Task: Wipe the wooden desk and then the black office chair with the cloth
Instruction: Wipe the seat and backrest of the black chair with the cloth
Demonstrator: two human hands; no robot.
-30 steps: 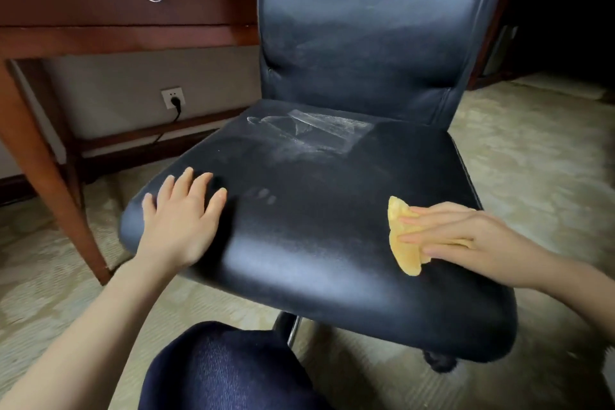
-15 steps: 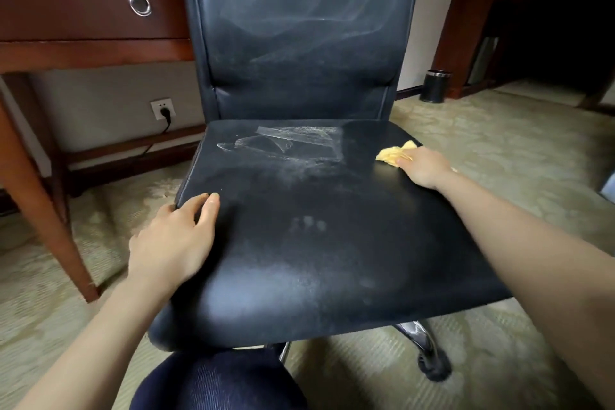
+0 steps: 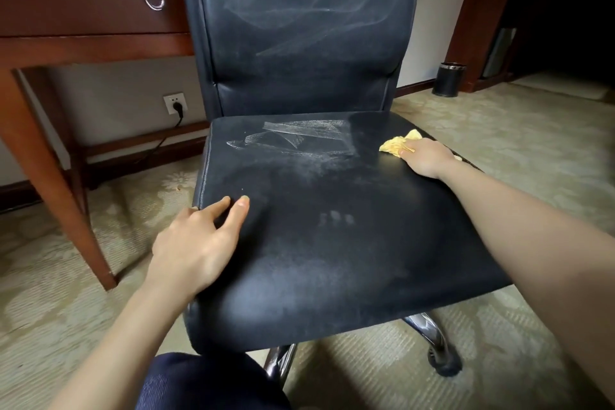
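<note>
The black office chair (image 3: 332,243) faces me, its seat and backrest streaked with pale wipe marks. My right hand (image 3: 427,158) lies on the yellow cloth (image 3: 397,145) at the seat's far right corner, pressing it onto the leather; most of the cloth is under the hand. My left hand (image 3: 199,243) rests on the seat's left edge with two fingers stretched over the leather and holds nothing. The wooden desk (image 3: 83,10) stands at the left, with a drawer and a ring pull.
A desk leg (image 3: 63,190) slants down to the carpet left of the chair. A wall socket with a black plug (image 3: 175,104) sits under the desk. A small black bin (image 3: 446,79) stands at the back right. My dark-clothed knee (image 3: 206,383) is below the seat.
My right hand has carried the cloth from the seat's near right part to its far right corner. The left hand slid a little toward the left edge. The view rose.
</note>
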